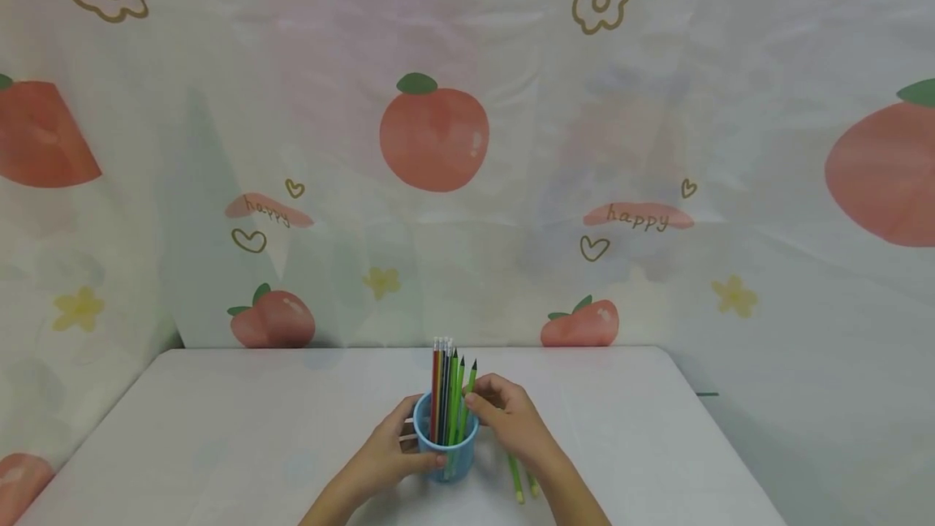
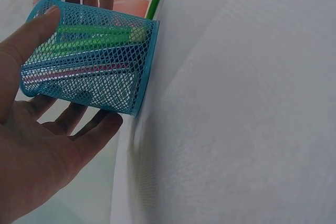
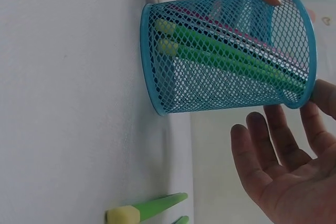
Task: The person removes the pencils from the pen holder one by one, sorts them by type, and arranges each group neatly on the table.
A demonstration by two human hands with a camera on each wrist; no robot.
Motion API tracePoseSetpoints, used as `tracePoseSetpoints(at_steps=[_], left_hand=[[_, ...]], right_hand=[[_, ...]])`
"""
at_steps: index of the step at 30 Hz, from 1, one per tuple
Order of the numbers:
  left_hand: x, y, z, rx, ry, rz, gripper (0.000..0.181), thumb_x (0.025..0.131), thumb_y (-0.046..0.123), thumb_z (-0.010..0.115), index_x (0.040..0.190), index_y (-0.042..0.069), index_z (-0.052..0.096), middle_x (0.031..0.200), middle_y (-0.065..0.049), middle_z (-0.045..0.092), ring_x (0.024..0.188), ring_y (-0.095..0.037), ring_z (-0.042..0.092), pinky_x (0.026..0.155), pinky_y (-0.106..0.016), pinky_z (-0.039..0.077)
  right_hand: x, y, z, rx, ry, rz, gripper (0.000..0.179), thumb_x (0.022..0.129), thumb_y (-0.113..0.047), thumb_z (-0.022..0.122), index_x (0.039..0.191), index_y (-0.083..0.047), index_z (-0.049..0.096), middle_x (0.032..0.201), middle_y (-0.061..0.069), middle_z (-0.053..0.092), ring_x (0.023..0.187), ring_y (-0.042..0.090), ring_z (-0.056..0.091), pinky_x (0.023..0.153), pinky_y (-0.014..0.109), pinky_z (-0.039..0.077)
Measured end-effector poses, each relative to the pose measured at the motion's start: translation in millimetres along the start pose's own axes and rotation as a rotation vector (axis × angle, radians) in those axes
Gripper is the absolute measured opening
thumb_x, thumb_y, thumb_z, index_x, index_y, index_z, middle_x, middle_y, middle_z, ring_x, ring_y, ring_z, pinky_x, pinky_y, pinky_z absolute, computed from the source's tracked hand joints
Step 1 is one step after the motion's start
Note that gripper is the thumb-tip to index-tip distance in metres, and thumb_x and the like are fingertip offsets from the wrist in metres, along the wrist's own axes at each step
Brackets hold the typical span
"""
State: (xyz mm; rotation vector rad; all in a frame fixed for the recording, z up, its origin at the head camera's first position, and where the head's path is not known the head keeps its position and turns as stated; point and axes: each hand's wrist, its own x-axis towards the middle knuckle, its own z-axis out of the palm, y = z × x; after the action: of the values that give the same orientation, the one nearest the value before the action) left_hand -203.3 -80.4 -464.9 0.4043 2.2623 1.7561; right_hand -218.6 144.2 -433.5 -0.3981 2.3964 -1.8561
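Round blue wire-mesh cup [image 1: 460, 463] on white table [image 1: 256, 437] is being gripped around its wall by left hand [image 1: 383, 449]. Half-curled right hand [image 1: 514, 420] is being held at the rim by slim black-tipped green pencil [image 1: 472, 374]; pinch can't be confirmed.

I'm standing by a small nook screened with printed cloth [image 1: 511, 282], creased and hung behind and along both sides of a white counter [image 1: 241, 428]; big red fruit [image 1: 434, 139], yellow flowers [image 1: 734, 296], outlined hearts [image 1: 249, 240] and the word "happy" [image 1: 639, 218] brighten it. A mesh cup [image 1: 458, 461] of pencils [image 1: 437, 388] gives it a desk-like look, though whether this is a home, office or school I can't tell
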Motion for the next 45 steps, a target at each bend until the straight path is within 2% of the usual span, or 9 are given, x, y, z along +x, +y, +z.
tracePoseSetpoints(at_steps=[4, 13, 23, 30, 45], left_hand=[[-0.1, -0.1, 0.3, 0.015, -0.001, -0.003, 0.09, 0.075, 0.026, 0.089, 0.149, 0.013, 0.039, 0.145, -0.016, 0.051, 0.128, -0.043, 0.052, 0.105, -0.055, 0.047], [1.1, -0.7, -2.1, -0.007, -0.016, 0.039, 0.088, 0.076, 0.024, 0.088, 0.148, 0.012, 0.039, 0.144, -0.015, 0.052, 0.127, -0.04, 0.054, 0.105, -0.05, 0.049], [2.4, -2.5, -2.1, 0.013, -0.003, 0.022, 0.088, 0.076, 0.024, 0.088, 0.148, 0.012, 0.039, 0.144, -0.014, 0.052, 0.128, -0.041, 0.053, 0.105, -0.051, 0.049], [2.1, -2.7, -0.2, 0.01, -0.002, 0.008, 0.088, 0.076, 0.022, 0.087, 0.149, 0.013, 0.039, 0.144, -0.014, 0.053, 0.128, -0.04, 0.054, 0.105, -0.051, 0.049], [2.0, -1.1, -1.8, 0.0, -0.004, 0.031, 0.089, 0.075, 0.021, 0.088, 0.148, 0.01, 0.039, 0.144, -0.016, 0.052, 0.128, -0.041, 0.053, 0.106, -0.05, 0.049]], right_hand=[[-0.4, -1, -2, -0.002, 0.002, 0.02, 0.03, 0.099, -0.031, 0.062, 0.117, -0.006, 0.063, 0.117, 0.009, 0.066, 0.113, 0.022, 0.06, 0.09, 0.035, 0.059], [-1.6, -6, -5, -0.017, 0.013, 0.008, 0.029, 0.099, -0.03, 0.062, 0.116, -0.006, 0.062, 0.119, 0.012, 0.066, 0.112, 0.023, 0.06, 0.092, 0.035, 0.058], [-5.6, -19, -9, 0.069, 0.021, -0.012, 0.029, 0.099, -0.025, 0.062, 0.116, -0.002, 0.061, 0.122, 0.017, 0.064, 0.115, 0.026, 0.061, 0.095, 0.042, 0.057], [-8.9, -26, -17, 0.119, 0.019, -0.02, 0.031, 0.099, -0.027, 0.062, 0.116, -0.001, 0.061, 0.123, 0.017, 0.064, 0.114, 0.027, 0.061, 0.093, 0.036, 0.058], [-14.3, -36, -29, 0.207, -0.016, -0.131, 0.028, 0.101, -0.019, 0.06, 0.116, 0.003, 0.057, 0.117, 0.014, 0.064, 0.111, 0.032, 0.064, 0.094, 0.038, 0.058]])
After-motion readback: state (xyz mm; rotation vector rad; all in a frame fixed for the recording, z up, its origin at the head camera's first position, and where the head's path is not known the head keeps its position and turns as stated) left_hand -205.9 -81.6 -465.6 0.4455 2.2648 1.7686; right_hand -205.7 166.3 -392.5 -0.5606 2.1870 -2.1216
